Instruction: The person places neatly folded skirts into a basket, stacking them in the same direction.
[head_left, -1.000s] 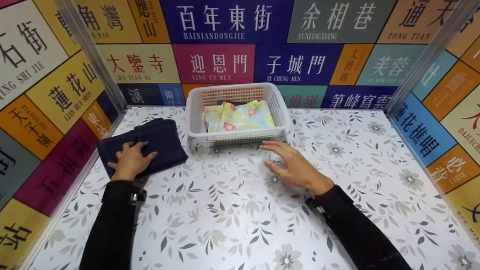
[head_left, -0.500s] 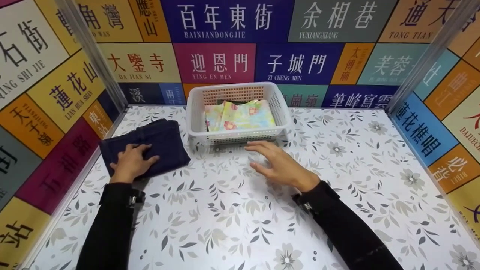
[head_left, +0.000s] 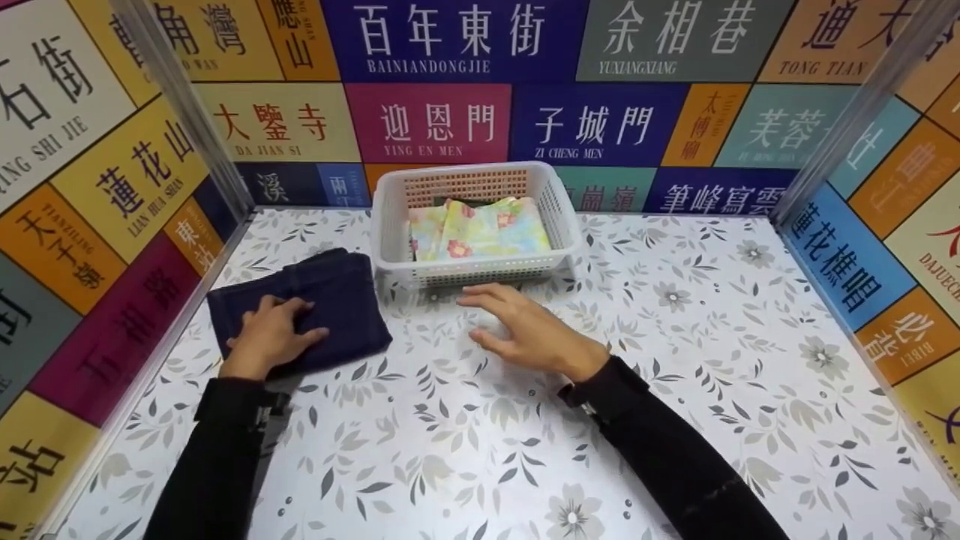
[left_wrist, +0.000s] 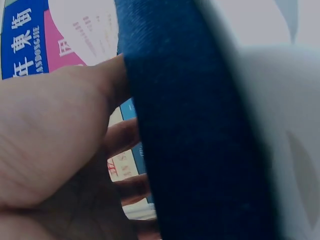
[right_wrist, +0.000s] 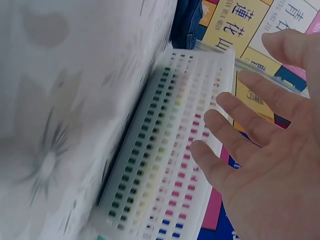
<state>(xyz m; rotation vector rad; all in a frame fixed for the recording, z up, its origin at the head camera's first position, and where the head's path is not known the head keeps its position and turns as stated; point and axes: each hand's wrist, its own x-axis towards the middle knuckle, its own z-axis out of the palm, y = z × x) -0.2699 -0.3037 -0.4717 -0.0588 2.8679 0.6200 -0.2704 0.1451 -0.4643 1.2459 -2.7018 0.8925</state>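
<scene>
A folded dark blue denim garment [head_left: 349,307] lies flat at the left of the table. My left hand [head_left: 274,334] rests on top of it with fingers spread. In the left wrist view the fingertips touch the face of the denim [left_wrist: 200,125], and the thumb is extended. My right hand [head_left: 536,334], holding nothing, hovers between the garment and the right side, just in front of a white plastic basket [head_left: 480,262]. Its fingers are loosely extended in the right wrist view, beside the basket's perforated wall [right_wrist: 165,140].
Inside the basket lies a folded yellow floral cloth [head_left: 499,229], with something dark behind it. The table [head_left: 675,420] wears a white leaf-patterned cover. Walls with coloured Chinese signs [head_left: 427,124] enclose it at the back and both sides.
The left hand and the denim garment have slid slightly right and nearer the body. The right hand has moved left, along the front of the basket toward the garment.
</scene>
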